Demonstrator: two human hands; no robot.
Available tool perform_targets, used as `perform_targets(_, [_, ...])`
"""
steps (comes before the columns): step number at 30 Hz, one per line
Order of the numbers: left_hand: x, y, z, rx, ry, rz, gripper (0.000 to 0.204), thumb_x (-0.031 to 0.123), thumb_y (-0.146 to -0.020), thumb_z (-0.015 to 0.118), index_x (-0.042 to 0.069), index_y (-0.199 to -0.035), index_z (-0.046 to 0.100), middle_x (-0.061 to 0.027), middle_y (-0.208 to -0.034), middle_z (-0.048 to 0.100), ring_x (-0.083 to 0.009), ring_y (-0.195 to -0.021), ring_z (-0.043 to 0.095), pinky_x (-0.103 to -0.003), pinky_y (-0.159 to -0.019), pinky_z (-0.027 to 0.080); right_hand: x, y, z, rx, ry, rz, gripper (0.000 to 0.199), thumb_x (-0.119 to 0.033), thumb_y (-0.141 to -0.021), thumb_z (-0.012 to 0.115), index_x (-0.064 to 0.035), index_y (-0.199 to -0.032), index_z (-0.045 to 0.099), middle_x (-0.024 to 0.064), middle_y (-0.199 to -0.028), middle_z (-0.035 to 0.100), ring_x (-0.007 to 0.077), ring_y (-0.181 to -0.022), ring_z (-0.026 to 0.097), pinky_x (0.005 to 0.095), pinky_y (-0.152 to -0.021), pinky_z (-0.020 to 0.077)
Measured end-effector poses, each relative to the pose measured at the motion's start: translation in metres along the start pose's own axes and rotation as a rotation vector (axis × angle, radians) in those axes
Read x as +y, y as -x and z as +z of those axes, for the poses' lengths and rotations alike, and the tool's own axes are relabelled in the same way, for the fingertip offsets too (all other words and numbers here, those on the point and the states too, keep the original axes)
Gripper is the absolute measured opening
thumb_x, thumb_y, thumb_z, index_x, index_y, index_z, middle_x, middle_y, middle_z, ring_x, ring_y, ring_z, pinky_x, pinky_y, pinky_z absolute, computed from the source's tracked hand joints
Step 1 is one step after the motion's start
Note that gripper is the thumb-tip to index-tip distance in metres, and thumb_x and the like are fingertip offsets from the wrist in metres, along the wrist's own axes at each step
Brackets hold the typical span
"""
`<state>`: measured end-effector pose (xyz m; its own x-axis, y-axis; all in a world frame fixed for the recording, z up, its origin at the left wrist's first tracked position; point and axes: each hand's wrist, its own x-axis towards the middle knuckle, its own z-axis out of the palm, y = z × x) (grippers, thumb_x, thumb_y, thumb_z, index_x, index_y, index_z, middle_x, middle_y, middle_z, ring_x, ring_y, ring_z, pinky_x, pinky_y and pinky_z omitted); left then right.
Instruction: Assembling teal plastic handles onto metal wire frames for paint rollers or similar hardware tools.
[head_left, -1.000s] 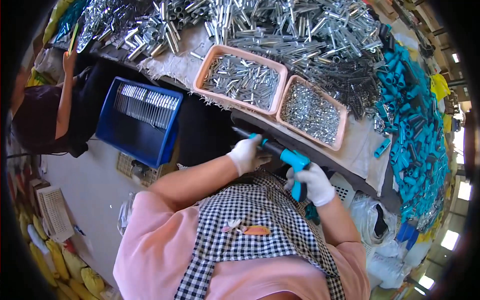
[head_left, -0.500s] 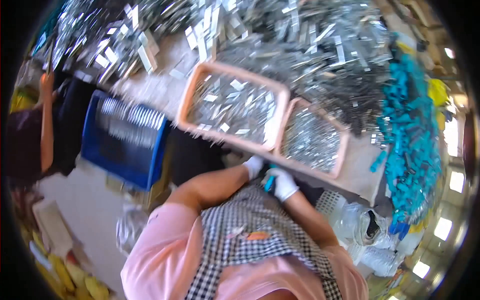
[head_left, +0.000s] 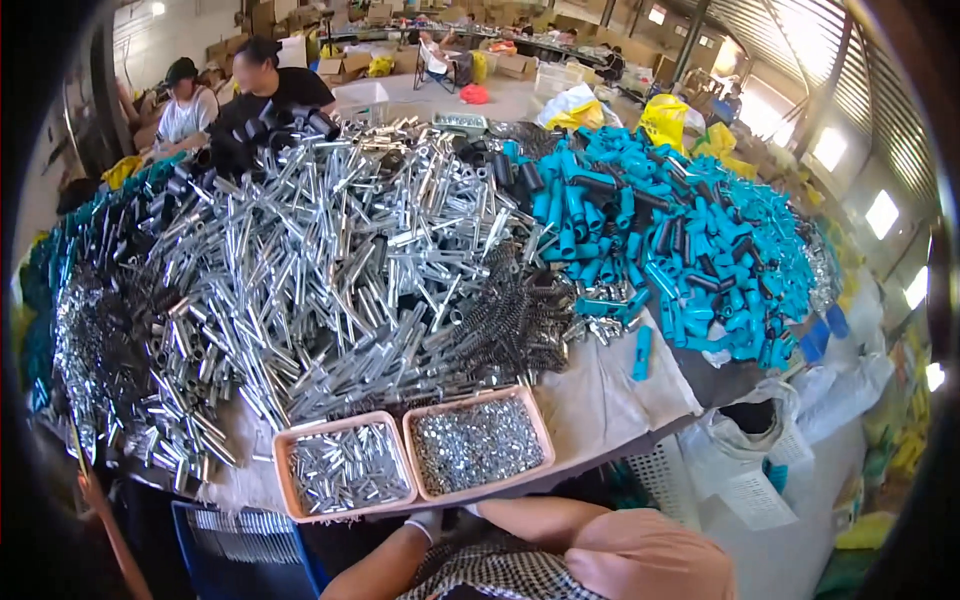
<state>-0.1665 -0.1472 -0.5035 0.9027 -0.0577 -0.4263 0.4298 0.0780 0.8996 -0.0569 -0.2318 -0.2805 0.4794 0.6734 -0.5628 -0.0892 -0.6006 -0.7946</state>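
Note:
Both my forearms reach in toward the near edge of the table. My left hand, in a white glove, sits just below the two trays, with its fingers hidden. Only a sliver of white glove shows of my right hand, beneath the right tray's edge; what it holds, if anything, is out of sight. Just above my left hand stands a pink tray of short silver metal tubes. Touching it on the right, a second pink tray contains small shiny metal parts.
A big heap of silver metal tubes covers the table, with dark springs beside it. Teal plastic tubes pile up at the right. A blue crate stands lower left, a white perforated basket lower right. Co-workers sit across the table.
The view has tilted up, bringing the whole table and room into sight. My right hand, earlier closed on a teal piece, is now mostly hidden under the table edge.

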Motion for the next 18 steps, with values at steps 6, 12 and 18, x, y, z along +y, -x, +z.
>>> perform_targets(6, [0.121,0.041,0.023,-0.084,-0.949,-0.120,0.045,0.037,-0.101,0.036,0.010,-0.127,0.062,-0.0129,-0.138,0.057,-0.0287,-0.127,0.054,-0.043,-0.109,0.038,0.008,-0.017,0.051,-0.066,-0.055,0.055,0.038,-0.032,-0.097,0.053,-0.0026,-0.116,0.067,0.0150,-0.118,0.067,0.0248,-0.105,0.061,0.0377,-0.096,0.0461])
perform_targets(12, [0.048,0.008,0.013,-0.246,-0.750,-0.188,0.052,0.040,-0.102,0.030,0.009,-0.136,0.055,-0.0153,-0.146,0.049,-0.0290,-0.135,0.046,-0.040,-0.117,0.031,0.011,-0.012,0.093,-0.154,-0.123,0.099,0.038,-0.032,-0.097,0.053,-0.0027,-0.117,0.066,0.0158,-0.118,0.067,0.0251,-0.104,0.062,0.0382,-0.095,0.0463])
perform_targets(18, [0.173,0.051,0.030,-0.181,-0.456,-0.133,0.042,0.029,-0.097,0.048,0.006,-0.131,0.058,-0.0144,-0.135,0.056,-0.0272,-0.123,0.053,-0.038,-0.109,0.038,-0.011,-0.007,0.072,-0.203,-0.197,0.118,0.037,-0.031,-0.097,0.053,-0.0028,-0.117,0.066,0.0166,-0.117,0.067,0.0255,-0.103,0.062,0.0386,-0.094,0.0466])
